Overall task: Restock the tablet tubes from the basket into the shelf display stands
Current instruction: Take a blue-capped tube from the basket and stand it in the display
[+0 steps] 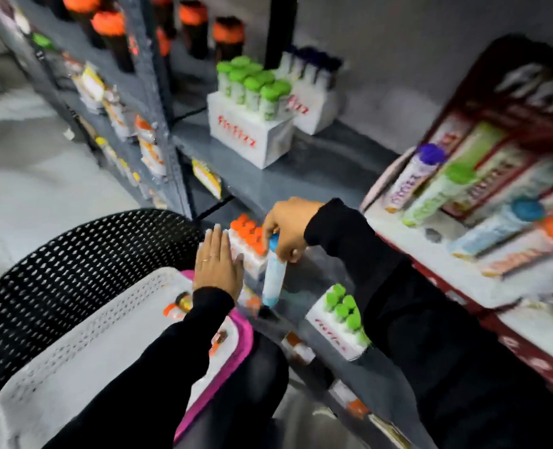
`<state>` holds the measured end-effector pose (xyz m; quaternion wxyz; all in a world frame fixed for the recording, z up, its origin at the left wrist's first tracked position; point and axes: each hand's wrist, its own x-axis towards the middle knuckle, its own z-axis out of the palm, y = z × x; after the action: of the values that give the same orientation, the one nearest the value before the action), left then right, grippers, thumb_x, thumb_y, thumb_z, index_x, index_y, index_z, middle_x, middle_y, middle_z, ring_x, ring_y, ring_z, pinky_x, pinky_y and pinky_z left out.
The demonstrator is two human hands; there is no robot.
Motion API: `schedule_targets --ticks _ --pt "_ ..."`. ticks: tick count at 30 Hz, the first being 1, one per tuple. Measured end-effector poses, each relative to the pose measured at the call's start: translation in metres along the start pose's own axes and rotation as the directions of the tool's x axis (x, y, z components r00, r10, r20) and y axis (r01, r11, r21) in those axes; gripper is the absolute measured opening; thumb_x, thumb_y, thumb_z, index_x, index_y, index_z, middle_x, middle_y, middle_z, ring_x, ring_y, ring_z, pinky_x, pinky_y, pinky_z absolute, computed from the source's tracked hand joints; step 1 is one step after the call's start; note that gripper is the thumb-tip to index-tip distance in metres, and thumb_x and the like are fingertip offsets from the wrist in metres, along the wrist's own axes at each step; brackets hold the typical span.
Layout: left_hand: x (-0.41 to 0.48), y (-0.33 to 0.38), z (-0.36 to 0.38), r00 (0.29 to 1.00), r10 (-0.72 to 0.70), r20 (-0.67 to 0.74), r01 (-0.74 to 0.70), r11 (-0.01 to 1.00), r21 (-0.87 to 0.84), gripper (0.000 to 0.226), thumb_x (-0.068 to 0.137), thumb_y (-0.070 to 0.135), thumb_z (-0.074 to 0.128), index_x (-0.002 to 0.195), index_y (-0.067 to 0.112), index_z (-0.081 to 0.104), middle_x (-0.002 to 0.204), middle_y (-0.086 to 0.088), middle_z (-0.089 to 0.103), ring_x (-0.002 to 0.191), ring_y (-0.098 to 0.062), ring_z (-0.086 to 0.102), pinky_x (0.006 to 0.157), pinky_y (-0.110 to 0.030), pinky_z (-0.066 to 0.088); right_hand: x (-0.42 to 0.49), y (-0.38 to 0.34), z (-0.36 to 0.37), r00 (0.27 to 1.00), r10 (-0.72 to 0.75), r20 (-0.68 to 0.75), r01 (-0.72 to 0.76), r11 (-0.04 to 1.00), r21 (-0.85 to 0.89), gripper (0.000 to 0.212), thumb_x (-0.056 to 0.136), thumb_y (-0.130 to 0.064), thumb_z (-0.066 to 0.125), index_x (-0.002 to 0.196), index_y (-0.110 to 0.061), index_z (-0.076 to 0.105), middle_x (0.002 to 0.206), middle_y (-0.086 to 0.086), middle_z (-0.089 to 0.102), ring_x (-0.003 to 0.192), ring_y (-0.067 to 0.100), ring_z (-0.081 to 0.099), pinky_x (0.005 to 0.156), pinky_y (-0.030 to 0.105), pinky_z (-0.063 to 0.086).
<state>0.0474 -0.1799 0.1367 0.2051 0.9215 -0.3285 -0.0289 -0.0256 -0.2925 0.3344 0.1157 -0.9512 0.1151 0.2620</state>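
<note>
- On the lower grey metal shelf, left of centre: white display stand with orange-capped tablet tubes, apparently nearly full; the view is blurred.
- Right hand: fingers closed around the top of a pale tablet tube with a blue cap and blue base, held roughly upright beside the orange-capped stand, its base low near the shelf surface.
- Left hand: flat, fingers together and extended, gripping nothing, palm pressed against the near side of the orange-capped stand.
- White perforated plastic basket with pink rim: below the left forearm, a few orange-capped items visible inside; source of stock.
- Second white stand with green-capped tubes: same shelf, to the right, apart from the held tube.
- Judged step: seating the blue-capped tube. Which slot it is meant for cannot be told.
- Recommended handling: keep the left palm bracing the stand so it does not slide; keep the tube vertical, align its base over an empty hole, lower straight, and release only once seated.
- Risk, judged: a tilted entry may catch neighbouring caps or tip the light stand.
</note>
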Motion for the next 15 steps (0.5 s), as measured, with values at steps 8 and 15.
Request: schedule_targets --ticks 8,15 --pt "0.030 0.123 -0.010 0.954 0.297 0.040 -0.295 0.954 -0.057 0.085 0.076 0.048 0.010 0.134 -0.008 0.038 0.145 -0.025 0.036 0.138 -0.040 0.028 0.114 -0.050 0.020 -0.090 0.054 -0.034 0.880 0.159 -0.447 -0.154 0.987 0.047 0.011 0.084 -0.025 0.063 0.084 -0.017 0.070 0.095 0.004 0.068 0.092 0.026 0.058 0.086 0.035 0.049" --pt "0.021 0.152 0.007 0.956 0.262 0.131 -0.272 0.959 0.074 0.060 0.097 0.038 0.026 0.144 0.003 0.019 0.156 -0.013 0.015 0.145 -0.028 0.009 0.120 -0.041 0.005 -0.136 0.081 -0.030 0.819 0.254 -0.514 -0.227 0.967 0.117 0.026 0.079 -0.022 0.069 0.102 -0.010 0.071 0.078 -0.001 0.062 0.076 0.016 0.050 0.052 0.019 0.039"
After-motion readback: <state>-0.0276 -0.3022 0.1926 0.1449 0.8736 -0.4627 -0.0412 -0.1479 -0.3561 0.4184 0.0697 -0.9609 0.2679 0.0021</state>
